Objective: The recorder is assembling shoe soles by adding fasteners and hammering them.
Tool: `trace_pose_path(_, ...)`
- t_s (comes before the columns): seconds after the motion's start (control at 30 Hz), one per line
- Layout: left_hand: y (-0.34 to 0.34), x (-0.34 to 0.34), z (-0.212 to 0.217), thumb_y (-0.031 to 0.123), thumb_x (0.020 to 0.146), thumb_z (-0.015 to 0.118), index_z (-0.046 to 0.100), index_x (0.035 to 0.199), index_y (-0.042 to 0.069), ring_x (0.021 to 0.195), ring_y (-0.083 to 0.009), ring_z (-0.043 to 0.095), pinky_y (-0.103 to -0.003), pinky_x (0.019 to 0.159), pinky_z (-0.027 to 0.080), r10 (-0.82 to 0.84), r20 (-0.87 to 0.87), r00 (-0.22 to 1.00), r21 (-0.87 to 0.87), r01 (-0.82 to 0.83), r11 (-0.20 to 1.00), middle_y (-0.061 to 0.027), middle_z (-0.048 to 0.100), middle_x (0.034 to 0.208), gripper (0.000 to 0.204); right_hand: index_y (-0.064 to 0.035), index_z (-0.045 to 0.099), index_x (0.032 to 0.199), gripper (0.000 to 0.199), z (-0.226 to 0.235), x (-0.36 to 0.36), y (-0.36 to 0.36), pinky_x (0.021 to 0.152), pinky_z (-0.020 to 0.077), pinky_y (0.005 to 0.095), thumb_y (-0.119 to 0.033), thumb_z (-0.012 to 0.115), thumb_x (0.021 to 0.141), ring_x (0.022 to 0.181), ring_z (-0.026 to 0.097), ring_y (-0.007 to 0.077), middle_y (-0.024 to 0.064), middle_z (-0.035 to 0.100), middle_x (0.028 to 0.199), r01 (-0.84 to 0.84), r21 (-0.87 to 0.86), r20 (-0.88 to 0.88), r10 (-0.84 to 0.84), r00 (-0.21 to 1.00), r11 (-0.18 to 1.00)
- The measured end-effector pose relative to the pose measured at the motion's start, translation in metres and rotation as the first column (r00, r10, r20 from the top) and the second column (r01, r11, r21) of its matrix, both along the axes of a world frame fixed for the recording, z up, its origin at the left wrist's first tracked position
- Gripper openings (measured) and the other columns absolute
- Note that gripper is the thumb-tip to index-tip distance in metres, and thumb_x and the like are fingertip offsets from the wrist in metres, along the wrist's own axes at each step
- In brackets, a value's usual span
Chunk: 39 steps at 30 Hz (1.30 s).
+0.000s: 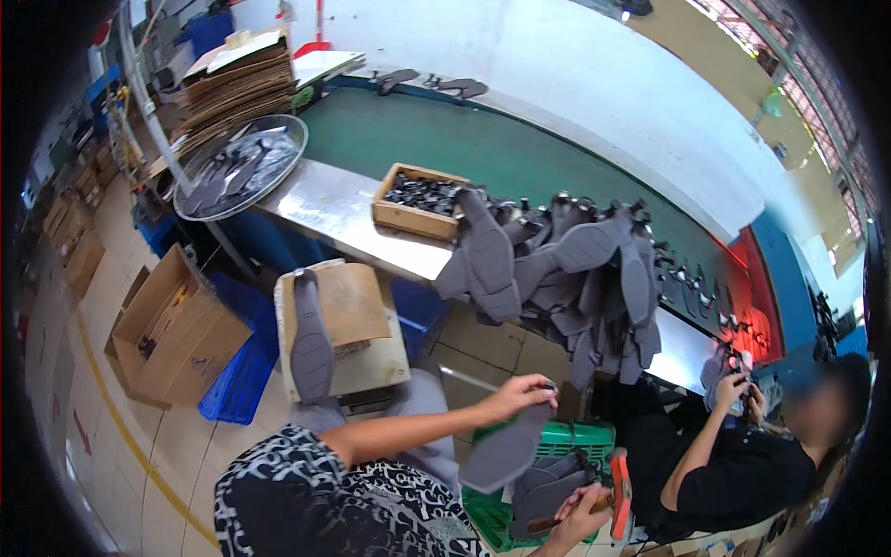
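The left hand (515,395) is pinching the upper end of a grey shoe sole (506,450) between closed fingers, letting it hang just above the green basket (575,436). The right hand (580,520) is wrapping around the wooden handle of a hammer (617,497) with a reddish head, fully closed on it, at the near edge of the same basket.

As a judgement: the work is looking partly done. A few grey soles (548,487) are already lying in the green basket, while a much larger heap of soles (566,278) is draping over the edge of the metal bench (325,200) beyond the basket — so a good deal seems to be left.

Around the basket: a single sole (311,339) is resting on a cardboard-topped stool (348,325) to its left, and further left an open cardboard box (172,330) is sitting beside a blue crate (237,376) on the floor. On the bench beyond, a wooden tray (418,200) of small dark parts is standing next to the heap, with a round wire fan guard (241,167) further along. To the right of the basket a co-worker in black (733,464) is sitting close, handling another sole — that person and the overhanging heap are crowding the space around it.
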<state>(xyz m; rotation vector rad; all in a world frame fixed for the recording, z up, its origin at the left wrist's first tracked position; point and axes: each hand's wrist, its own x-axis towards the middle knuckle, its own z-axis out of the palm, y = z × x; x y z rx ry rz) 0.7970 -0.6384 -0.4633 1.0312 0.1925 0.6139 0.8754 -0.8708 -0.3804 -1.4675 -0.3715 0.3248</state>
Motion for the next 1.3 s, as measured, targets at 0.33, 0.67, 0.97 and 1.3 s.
trace_pose_path(0.33,-0.030,-0.277,0.142,0.008,0.088,0.066,0.067,0.103,-0.005,0.088,-0.0117,0.066,-0.023,0.081,0.050,0.358,-0.416,0.836,-0.010,-0.398,0.917,-0.0115,0.071,0.095,0.020,-0.0025,0.060,0.104,0.029,0.034,-0.127,0.240,0.058,0.0486,0.0381,-0.003,0.069,0.076,0.069,0.061,0.0349,0.0154,0.062,0.085,-0.746,-0.328,0.727,0.659,0.193,0.580)
trace_pose_path(0.67,-0.100,-0.335,0.187,0.011,0.088,0.068,0.064,0.098,-0.004,0.091,-0.0100,0.065,-0.021,0.078,0.050,0.357,-0.537,0.764,-0.228,-0.539,0.811,-0.0102,0.071,0.094,0.018,-0.0075,0.061,0.109,0.040,0.007,-0.257,0.338,0.070,0.0495,0.0435,-0.032,0.070,0.079,0.084,0.062,0.0371,0.0134,0.059,0.099,-0.658,-0.670,0.659,0.685,-0.311,0.345)
trace_pose_path(0.97,-0.093,-0.326,0.177,0.007,0.088,0.067,0.056,0.087,0.000,0.092,-0.0131,0.066,-0.021,0.076,0.049,0.227,-0.460,0.859,-0.370,-0.417,0.830,-0.0110,0.070,0.093,0.014,-0.0103,0.064,0.112,0.035,0.026,-0.225,0.301,0.087,0.0468,0.0408,-0.028,0.068,0.082,0.101,0.060,0.0298,0.0119,0.062,0.110,-0.811,-0.520,0.745,0.607,-0.278,0.268)
trace_pose_path(1.3,-0.081,-0.311,0.158,0.011,0.087,0.070,0.063,0.092,-0.003,0.087,-0.0093,0.065,-0.020,0.073,0.049,-0.025,-0.345,0.938,-0.506,-0.164,0.847,-0.0092,0.071,0.094,0.016,0.0019,0.070,0.093,0.038,0.033,-0.165,0.190,0.075,0.0489,0.0360,-0.032,0.075,0.077,0.087,0.064,0.0283,0.0165,0.065,0.095,-0.947,-0.004,0.346,0.888,-0.304,-0.322)
